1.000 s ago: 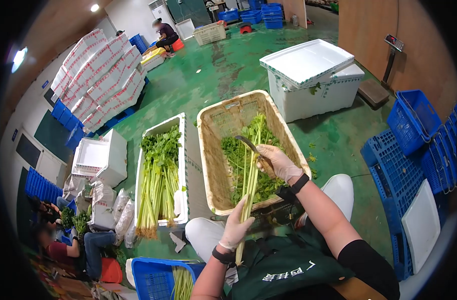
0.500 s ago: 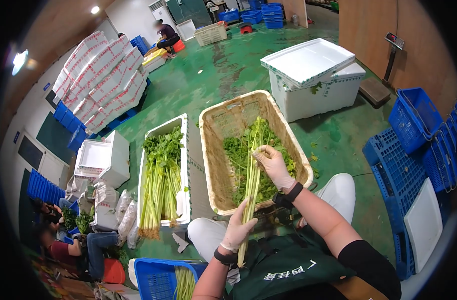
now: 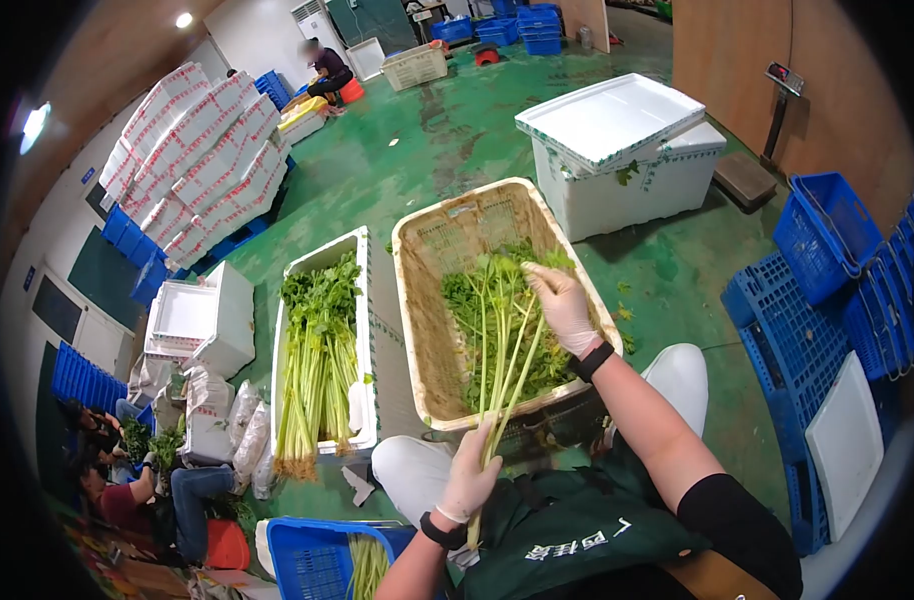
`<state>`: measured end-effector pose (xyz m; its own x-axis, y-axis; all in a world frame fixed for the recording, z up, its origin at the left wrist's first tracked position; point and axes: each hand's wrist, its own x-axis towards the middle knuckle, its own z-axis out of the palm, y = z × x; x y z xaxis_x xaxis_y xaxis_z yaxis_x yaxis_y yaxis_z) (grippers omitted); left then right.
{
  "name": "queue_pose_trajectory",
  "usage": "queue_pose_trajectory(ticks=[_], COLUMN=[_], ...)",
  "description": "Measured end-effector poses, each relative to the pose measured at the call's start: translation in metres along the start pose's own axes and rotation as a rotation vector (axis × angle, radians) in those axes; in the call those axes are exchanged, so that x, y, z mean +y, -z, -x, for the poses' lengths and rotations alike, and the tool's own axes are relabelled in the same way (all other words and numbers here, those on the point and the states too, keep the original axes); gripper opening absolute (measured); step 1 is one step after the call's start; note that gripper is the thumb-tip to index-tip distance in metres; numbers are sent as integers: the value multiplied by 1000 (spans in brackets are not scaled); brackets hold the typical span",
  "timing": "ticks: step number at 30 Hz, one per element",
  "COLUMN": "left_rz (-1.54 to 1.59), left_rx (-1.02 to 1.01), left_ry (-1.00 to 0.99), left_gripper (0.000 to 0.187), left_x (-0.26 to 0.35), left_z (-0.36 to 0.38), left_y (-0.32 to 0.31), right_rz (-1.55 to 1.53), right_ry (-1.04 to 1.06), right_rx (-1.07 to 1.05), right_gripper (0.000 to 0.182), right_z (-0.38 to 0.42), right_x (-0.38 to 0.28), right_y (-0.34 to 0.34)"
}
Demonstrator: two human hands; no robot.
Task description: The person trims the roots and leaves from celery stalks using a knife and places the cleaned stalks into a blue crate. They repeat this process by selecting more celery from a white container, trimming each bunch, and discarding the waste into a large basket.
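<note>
My left hand (image 3: 469, 474), in a pale glove, is closed round the lower part of a few long celery stalks (image 3: 498, 372), which slant up over the crate and fan apart. Gloved as well, my right hand (image 3: 561, 308) pinches the upper end of one stalk, its fingertips slightly blurred. Below them a dirty cream plastic crate (image 3: 413, 335) holds loose green celery leaves (image 3: 461, 300). To its left, a white foam box (image 3: 368, 330) is filled with celery (image 3: 320, 365), leaves at the far end and roots hanging over the near edge. Trimmed stalks (image 3: 368, 565) lie in a blue basket (image 3: 302, 550) by my left forearm.
White lidded foam boxes (image 3: 617, 185) stand beyond the crate on the right. A blue pallet (image 3: 777, 345), blue baskets (image 3: 827, 240) and a floor scale (image 3: 745, 182) line the right side. Taped foam boxes (image 3: 202, 155) are stacked at the left. Other people (image 3: 329, 70) sit farther off.
My right hand has moved slightly up and to the right, drawing a stalk aside. The bundled stalks have spread apart, and my left hand has shifted slightly down and left.
</note>
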<state>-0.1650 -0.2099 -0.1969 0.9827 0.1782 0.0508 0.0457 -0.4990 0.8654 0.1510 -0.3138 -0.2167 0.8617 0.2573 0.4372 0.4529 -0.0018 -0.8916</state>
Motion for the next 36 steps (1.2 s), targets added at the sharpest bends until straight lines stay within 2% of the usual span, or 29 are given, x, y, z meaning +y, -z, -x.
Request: queue_pose_trajectory(ticks=[1, 3, 4, 9, 11, 12, 13, 16, 20, 22, 23, 25, 26, 27, 29, 30, 31, 33, 34, 35, 36], left_rz=[59, -26, -110, -231, -248, -266, -284, -349, -379, -380, -380, -319, -319, -332, -347, -380, -415, -429, -435, -433, -436], left_rx=[-19, -3, 11, 55, 54, 71, 88, 94, 116, 149, 151, 142, 141, 149, 157, 159, 162, 158, 151, 153, 162], left_ry=[74, 9, -55, -125, -123, -132, -140, -112, -124, -139, -138, -39, -38, -44, -49, -53, -55, -43, -34, -34, -43], left_gripper=[72, 72, 73, 74, 74, 74, 74, 72, 71, 70, 70, 71, 71, 71, 70, 70, 71, 71, 72, 72, 73], left_x=[4, 15, 22, 37, 42, 42, 43, 45, 43, 40, 39, 37, 37, 37, 35, 33, 31, 31, 30, 30, 31], left_z=[1, 7, 10, 20, 21, 22, 22, 24, 25, 27, 28, 30, 30, 31, 33, 35, 37, 41, 42, 42, 43], left_y=[3, 10, 13, 22, 23, 24, 24, 23, 21, 21, 21, 20, 20, 19, 19, 19, 20, 21, 20, 20, 19], right_rz=[0, 326, 372, 562, 335, 232, 233, 150, 67, 247, 246, 822, 806, 807, 703, 667, 663, -48, -288, -286, -433], right_ry=[1, 70, 78, -23, -288, -323, -323, -541, -544, -331, -330, 284, 138, 136, 45, 94, 92, -380, -518, -517, -651], right_rx=[1, 90, 28, -133, -525, -581, -579, -695, -666, -580, -582, -294, -299, -299, 28, 128, 127, 52, 28, 26, -102], right_gripper=[50, 57, 67, 74, 74, 74, 74, 72, 67, 57, 57, 45, 38, 38, 35, 38, 38, 42, 45, 45, 45], right_z=[-2, -7, -13, -32, -44, -43, -42, -40, -35, -24, -16, 2, 5, 6, 5, 2, -3, -13, -13, -14, -17], right_x=[-1, -1, 2, 2, -5, -9, -10, -12, 3, -3, -1, 2, -17, -16, -6, 4, 14, 25, 19, 18, 16], right_y=[7, 21, 28, 61, 71, 75, 77, 81, 76, 71, 65, 52, 46, 42, 34, 34, 35, 39, 44, 50, 58])
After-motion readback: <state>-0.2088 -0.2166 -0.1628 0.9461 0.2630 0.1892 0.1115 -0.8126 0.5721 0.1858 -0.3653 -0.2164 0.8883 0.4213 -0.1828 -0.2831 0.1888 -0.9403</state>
